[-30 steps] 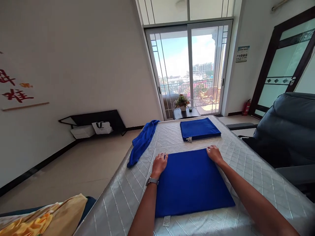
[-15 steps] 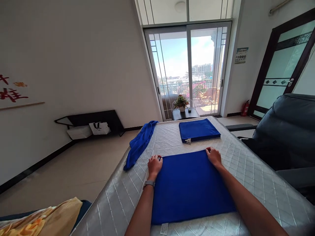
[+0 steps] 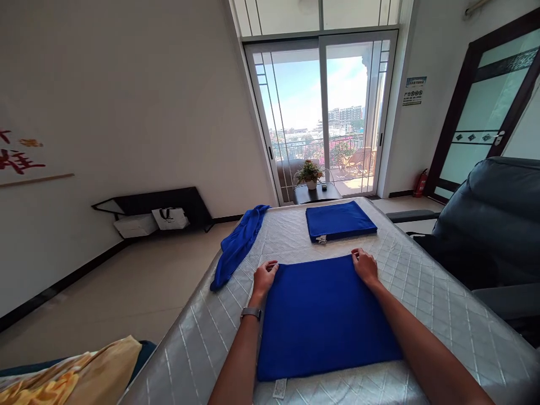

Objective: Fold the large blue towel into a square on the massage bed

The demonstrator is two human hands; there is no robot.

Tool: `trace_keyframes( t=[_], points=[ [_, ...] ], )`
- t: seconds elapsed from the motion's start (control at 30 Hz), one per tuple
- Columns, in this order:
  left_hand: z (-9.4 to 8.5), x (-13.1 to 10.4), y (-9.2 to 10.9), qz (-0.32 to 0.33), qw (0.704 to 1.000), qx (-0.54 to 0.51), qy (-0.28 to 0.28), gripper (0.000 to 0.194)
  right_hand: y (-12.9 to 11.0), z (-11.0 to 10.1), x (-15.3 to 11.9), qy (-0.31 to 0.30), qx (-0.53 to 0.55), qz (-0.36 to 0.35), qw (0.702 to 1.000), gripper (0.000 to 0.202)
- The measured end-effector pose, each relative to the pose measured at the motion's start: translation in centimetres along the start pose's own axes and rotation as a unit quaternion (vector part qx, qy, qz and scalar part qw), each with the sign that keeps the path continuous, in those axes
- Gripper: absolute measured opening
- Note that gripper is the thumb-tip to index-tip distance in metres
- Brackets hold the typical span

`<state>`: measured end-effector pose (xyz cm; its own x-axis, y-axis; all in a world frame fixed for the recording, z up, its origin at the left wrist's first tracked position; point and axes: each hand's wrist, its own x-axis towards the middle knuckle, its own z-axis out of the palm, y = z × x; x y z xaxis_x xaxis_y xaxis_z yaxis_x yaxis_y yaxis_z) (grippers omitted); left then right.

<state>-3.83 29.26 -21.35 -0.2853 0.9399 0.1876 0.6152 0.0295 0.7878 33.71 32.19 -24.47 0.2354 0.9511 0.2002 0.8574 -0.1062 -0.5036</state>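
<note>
A flat blue cloth, roughly rectangular, lies spread on a quilted silvery-white mattress, with a white label at its near left edge. At its far left corner, my left hand pinches the fabric between thumb and fingers; a grey watch is on that wrist. My right hand pinches the far right corner in the same way. Beyond it rests a neat stack of folded blue cloth with a label at its near edge. A crumpled blue cloth drapes over the mattress's left edge.
A dark padded chair stands along the right side. Yellow and beige fabric lies at the lower left. Past the far edge are a small black table with a potted plant and a sliding glass door. White bags sit by the left wall.
The view has shifted slightly. My left hand's fingers have altered a little at the corner, the wrist turning slightly left. The blue cloth lies nearly as before.
</note>
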Motion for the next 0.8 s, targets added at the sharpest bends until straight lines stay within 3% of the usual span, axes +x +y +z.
trace_keyframes(
  t=[0.4, 0.6, 0.8],
  points=[
    [0.3, 0.0, -0.8, 0.009, 0.999, 0.010, 0.034, 0.019, 0.2, -0.3, 0.4, -0.029, 0.029, 0.002, 0.999, 0.033],
    [0.7, -0.1, -1.0, 0.030, 0.997, 0.071, 0.029, 0.019, 0.1, -0.5, 0.3, -0.025, 0.019, -0.002, 1.000, 0.034],
    [0.7, -0.9, -0.4, 0.083, 0.981, 0.169, 0.037, 0.030, -1.1, -1.1, -0.7, 0.005, -0.006, -0.030, 1.000, 0.039]
  ],
)
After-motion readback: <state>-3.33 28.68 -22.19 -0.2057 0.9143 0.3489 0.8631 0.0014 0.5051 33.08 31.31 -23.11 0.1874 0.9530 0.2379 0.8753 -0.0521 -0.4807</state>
